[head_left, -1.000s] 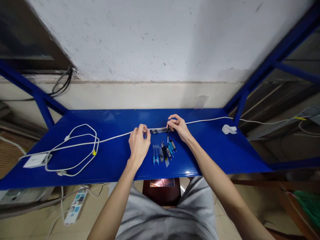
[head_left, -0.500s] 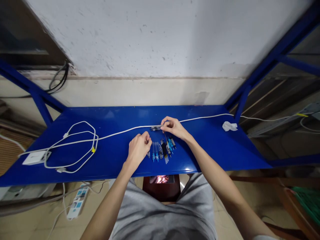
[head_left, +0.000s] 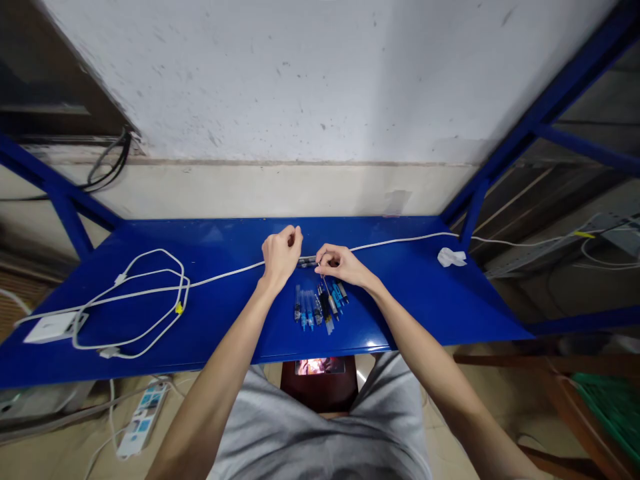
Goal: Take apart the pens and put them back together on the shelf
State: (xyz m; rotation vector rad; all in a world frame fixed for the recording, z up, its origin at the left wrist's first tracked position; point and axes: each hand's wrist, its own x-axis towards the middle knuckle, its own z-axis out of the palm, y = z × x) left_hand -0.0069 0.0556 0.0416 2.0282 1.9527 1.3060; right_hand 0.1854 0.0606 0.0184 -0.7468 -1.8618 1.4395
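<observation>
My right hand (head_left: 345,265) is closed in a pinch over the middle of the blue table (head_left: 415,287). A thin stick that looks like a pen refill (head_left: 325,283) slants down from its fingertips. Curled into a loose fist, my left hand (head_left: 281,255) is up by the white cable; whether its fingers hold anything is hidden. Between the hands, dark pens (head_left: 307,262) lie beside the cable, partly covered by the right fingers. In front lie sorted pen parts: clear barrels (head_left: 306,310), dark refills (head_left: 325,308) and blue and grey barrel pieces (head_left: 337,297).
A long white cable (head_left: 395,241) crosses the table, with a looped cable (head_left: 131,349) and white box (head_left: 55,327) at left. Crumpled tissue (head_left: 451,257) lies at right. Blue frame posts (head_left: 475,210) flank the table. A power strip (head_left: 144,420) is on the floor.
My left hand has moved up and away from the pen parts, uncovering the leftmost clear barrel. My right hand stays near the dark pens, still pinching. The view has shifted slightly.
</observation>
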